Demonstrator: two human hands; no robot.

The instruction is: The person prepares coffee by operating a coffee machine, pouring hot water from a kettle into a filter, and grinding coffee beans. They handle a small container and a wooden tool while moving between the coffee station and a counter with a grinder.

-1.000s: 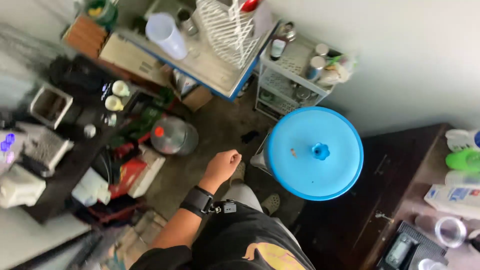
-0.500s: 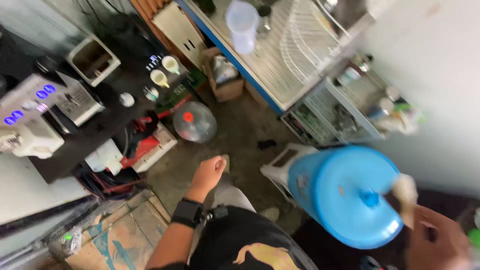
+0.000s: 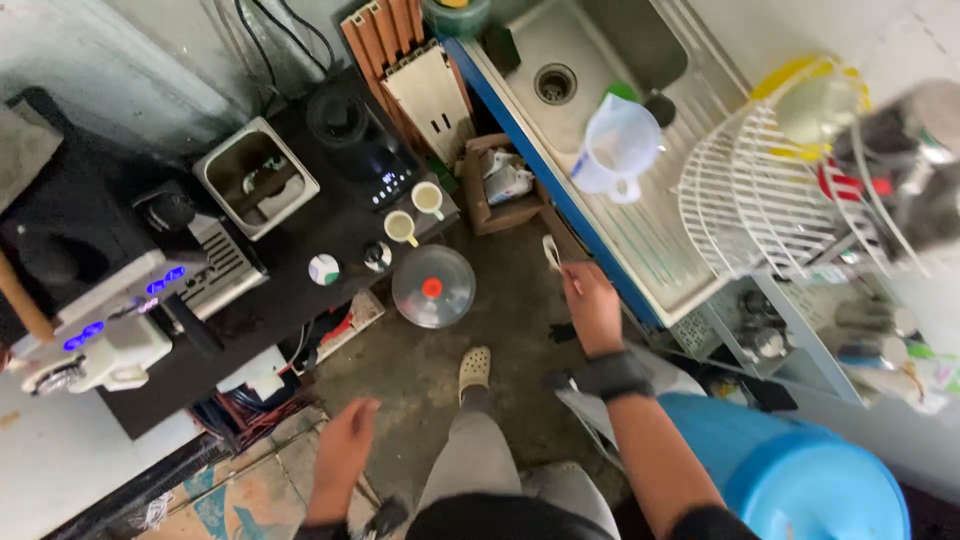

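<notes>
Hanging low at your side, your left hand (image 3: 345,445) is empty, fingers loosely spread over the concrete floor (image 3: 420,370), touching nothing. At your right hip stands the round blue plastic drum (image 3: 815,490), its lid on.

Further out, your right hand (image 3: 592,305), with a black band at the wrist, is closed around the handle of a small white spoon-like utensil (image 3: 552,252). I cannot tell exactly what kind of utensil it is. It points up and away from you, just beside the blue front edge of the stainless steel sink counter (image 3: 650,250), not yet over it.

You appear to be carrying the utensil to the counter. The next move calls for lifting it over that front edge and choosing a bare patch of the ribbed drainboard, since the clear plastic measuring jug (image 3: 612,150) stands near the middle and the white wire dish rack (image 3: 740,200) fills the right end.

To the left, the round glass lid with a red knob (image 3: 433,287) lies at the near corner of the black side table (image 3: 290,300). Keep your elbow away from it.
</notes>
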